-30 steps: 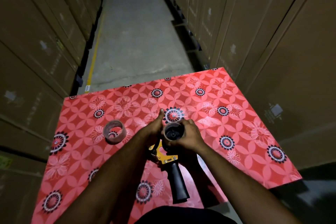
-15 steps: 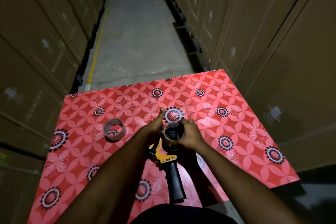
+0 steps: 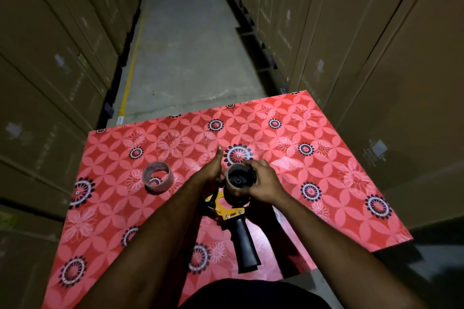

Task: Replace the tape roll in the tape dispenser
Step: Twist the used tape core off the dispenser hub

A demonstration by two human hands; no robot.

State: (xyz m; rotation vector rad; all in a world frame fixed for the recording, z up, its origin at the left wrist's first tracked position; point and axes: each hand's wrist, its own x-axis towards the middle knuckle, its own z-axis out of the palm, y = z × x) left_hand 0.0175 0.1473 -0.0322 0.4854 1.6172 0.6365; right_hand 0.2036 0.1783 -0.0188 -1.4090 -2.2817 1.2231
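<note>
A yellow tape dispenser (image 3: 227,209) with a black handle (image 3: 244,246) lies on the red flowered table (image 3: 313,195), handle pointing toward me. A brown tape roll (image 3: 239,179) sits on the dispenser's hub. My right hand (image 3: 263,182) grips that roll from the right. My left hand (image 3: 211,174) holds the dispenser's left side, thumb stretched forward; its fingers are hidden behind the frame. A second roll (image 3: 157,178), thin and see-through, lies flat on the table to the left, apart from both hands.
Stacked cardboard boxes (image 3: 376,45) wall in both sides of a narrow aisle. A concrete floor (image 3: 185,45) with a yellow line runs ahead beyond the table's far edge. The table's right edge ends close to the boxes.
Both hands and the dispenser have stayed in place. Only the camera view has shifted slightly.
</note>
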